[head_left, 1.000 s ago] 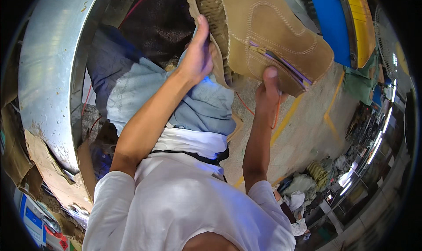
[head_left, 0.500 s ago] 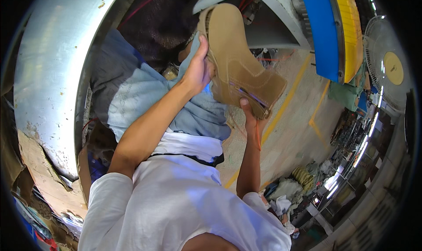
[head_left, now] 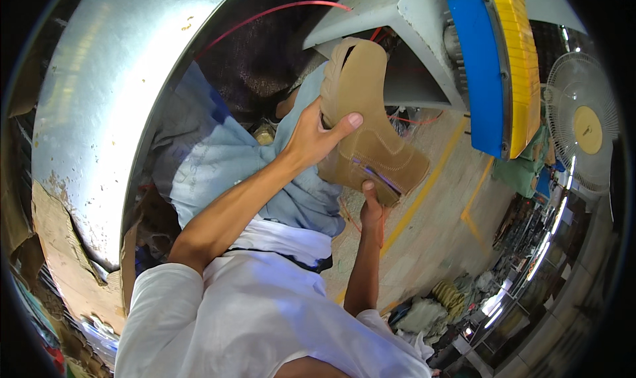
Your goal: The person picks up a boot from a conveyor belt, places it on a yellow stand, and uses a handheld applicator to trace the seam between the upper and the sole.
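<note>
A tan ankle boot [head_left: 371, 130] with a zipper on its side is held up over my lap, toe pointing away and shaft opening toward the right. My left hand [head_left: 322, 132] grips it around the sole at the middle, the thumb lying across the upper. Lower down, my right hand [head_left: 372, 206] holds the shaft near the zipper, its thumb pressed on the outside and its other fingers hidden behind the boot. A thin orange cord [head_left: 382, 229] hangs by my right wrist. Between the sole and the upper near the toe, a dark gap shows.
On the left curves a shiny metal surface [head_left: 99, 113] with torn cardboard [head_left: 73, 245] beneath. Ahead stands a grey machine frame [head_left: 371, 20] beside a blue and yellow panel [head_left: 487, 67]. A fan [head_left: 583, 126] is at the far right. Cloth piles [head_left: 430, 315] lie on the floor.
The boot sits lower in view and has turned slightly. My left hand has shifted along the sole, and its thumb now reaches across the upper. My right hand still holds the shaft.
</note>
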### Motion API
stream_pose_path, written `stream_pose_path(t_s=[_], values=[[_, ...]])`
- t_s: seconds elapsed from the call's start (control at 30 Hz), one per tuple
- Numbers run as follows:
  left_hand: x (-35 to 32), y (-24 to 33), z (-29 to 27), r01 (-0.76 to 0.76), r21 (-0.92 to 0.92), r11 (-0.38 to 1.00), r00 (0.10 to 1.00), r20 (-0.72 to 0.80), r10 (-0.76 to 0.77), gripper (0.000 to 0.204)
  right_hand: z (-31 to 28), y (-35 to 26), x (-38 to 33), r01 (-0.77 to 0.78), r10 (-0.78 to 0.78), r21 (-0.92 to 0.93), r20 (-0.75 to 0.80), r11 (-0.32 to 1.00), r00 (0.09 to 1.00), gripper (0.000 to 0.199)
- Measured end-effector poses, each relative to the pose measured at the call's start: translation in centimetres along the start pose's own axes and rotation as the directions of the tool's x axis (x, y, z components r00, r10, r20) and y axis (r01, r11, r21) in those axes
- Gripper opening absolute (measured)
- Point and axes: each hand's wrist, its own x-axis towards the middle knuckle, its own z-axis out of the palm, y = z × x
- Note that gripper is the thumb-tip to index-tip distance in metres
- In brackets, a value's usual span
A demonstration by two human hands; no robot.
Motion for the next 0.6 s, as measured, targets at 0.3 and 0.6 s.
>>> stream_pose_path(t_s=[0.3, 0.6], values=[[0.6, 2.0, 0.3, -0.123, 0.016, 0.992, 0.99, -0.072, 0.124, 0.06, -1.8, 1.3, -0.2, -0.12, 0.129, -0.141, 0.055, 0.983, 0.99, 0.083], [0.9, 5.0, 0.2, -0.026, -0.035, 0.999, 0.998, -0.053, 0.025, 0.07, -3.1, 2.9, -1.4, -0.059, 0.113, -0.282, 0.181, 0.958, 0.977, 0.069]])
